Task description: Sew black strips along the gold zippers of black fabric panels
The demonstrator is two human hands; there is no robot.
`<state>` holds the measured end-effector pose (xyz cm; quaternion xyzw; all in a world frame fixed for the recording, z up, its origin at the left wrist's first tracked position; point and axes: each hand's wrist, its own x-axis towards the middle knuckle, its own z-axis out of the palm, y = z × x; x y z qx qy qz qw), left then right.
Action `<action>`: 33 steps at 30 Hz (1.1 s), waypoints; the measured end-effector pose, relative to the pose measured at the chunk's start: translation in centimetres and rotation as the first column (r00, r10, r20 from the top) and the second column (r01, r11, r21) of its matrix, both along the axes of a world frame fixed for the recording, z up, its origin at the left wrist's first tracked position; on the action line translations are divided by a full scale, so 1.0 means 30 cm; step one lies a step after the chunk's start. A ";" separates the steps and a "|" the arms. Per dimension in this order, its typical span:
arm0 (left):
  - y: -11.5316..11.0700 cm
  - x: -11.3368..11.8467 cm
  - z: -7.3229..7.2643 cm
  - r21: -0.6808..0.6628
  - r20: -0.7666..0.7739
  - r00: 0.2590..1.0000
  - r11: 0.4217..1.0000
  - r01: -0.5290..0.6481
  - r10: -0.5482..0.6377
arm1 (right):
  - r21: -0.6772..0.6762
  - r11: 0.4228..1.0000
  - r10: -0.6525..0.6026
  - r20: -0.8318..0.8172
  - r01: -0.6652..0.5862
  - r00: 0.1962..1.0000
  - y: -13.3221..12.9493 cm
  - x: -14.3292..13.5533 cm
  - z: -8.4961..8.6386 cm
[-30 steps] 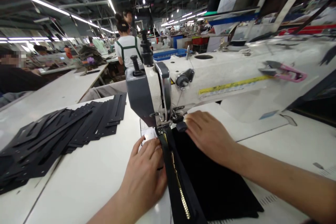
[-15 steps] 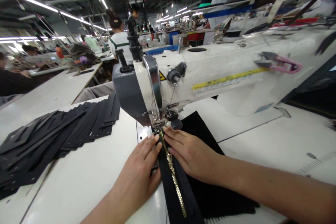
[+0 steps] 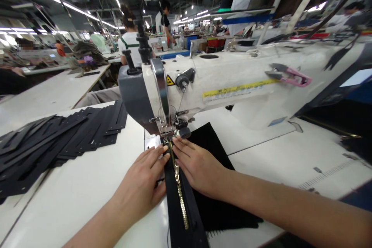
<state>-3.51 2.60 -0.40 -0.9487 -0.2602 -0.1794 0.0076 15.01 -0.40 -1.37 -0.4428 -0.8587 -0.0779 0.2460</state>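
While the black strip (image 3: 193,217) is pressed down between the left hand (image 3: 143,176) and the right hand (image 3: 200,168), both are kept unclenched, fingers extended. A gold zipper (image 3: 182,206) is exposed along the strip. A black panel (image 3: 210,143) is partly covered by the right hand. Beyond both hands, a white sewing machine (image 3: 229,75) is set; leftward, dark pieces (image 3: 72,135) are heaped across the tabletop (image 3: 95,182).

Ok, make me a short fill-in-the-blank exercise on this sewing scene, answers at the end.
1. The zipper lies between the left hand and the ____ hand.
2. The snips on the sewing machine have a handle coloured ____.
3. The triangular sign is black and ____.
4. The pile of dark pieces lies on the machine's ____ side.

Missing words: right; pink; yellow; left.
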 end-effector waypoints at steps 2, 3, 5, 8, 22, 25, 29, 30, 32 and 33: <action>0.004 -0.005 0.009 -0.007 -0.022 1.000 1.000 0.009 -0.010 | -0.014 1.000 -0.027 0.026 0.027 0.999 -0.005 -0.009 -0.003; 0.006 -0.006 0.014 -0.009 -0.030 0.999 1.000 0.016 -0.016 | -0.022 0.999 -0.038 0.036 0.039 0.999 -0.007 -0.012 -0.003; 0.010 -0.007 0.024 -0.017 -0.041 0.999 0.999 0.029 -0.030 | -0.033 0.998 -0.049 0.047 0.050 0.998 -0.009 -0.012 -0.002; 0.015 -0.002 0.032 -0.024 -0.034 0.998 0.998 0.053 -0.054 | -0.048 0.998 -0.039 0.054 0.042 0.998 -0.008 -0.004 0.002; 0.013 0.025 0.033 -0.073 -0.001 1.000 0.997 -0.026 0.026 | -0.116 0.987 0.091 -0.178 -0.112 0.980 0.010 0.035 0.026; 0.007 0.022 0.031 -0.054 0.003 1.000 0.998 -0.020 0.020 | -0.216 0.975 0.004 -0.242 -0.058 0.970 -0.029 0.025 0.054; -0.015 0.016 0.026 0.034 -0.001 1.000 0.999 0.014 -0.014 | -0.163 0.987 -0.020 -0.141 -0.003 0.990 -0.098 -0.005 0.051; -0.022 0.015 0.025 0.054 -0.009 1.000 0.998 0.021 -0.021 | -0.119 0.993 -0.034 -0.107 0.021 0.994 -0.109 -0.011 0.043; -0.038 0.014 0.022 0.081 -0.022 1.000 0.996 0.024 -0.022 | -0.053 0.997 -0.058 -0.052 0.055 0.997 -0.122 -0.018 0.023; -0.045 0.014 0.021 0.091 -0.021 1.000 0.996 0.020 -0.018 | -0.043 0.997 -0.060 -0.030 0.059 0.998 -0.124 -0.019 0.014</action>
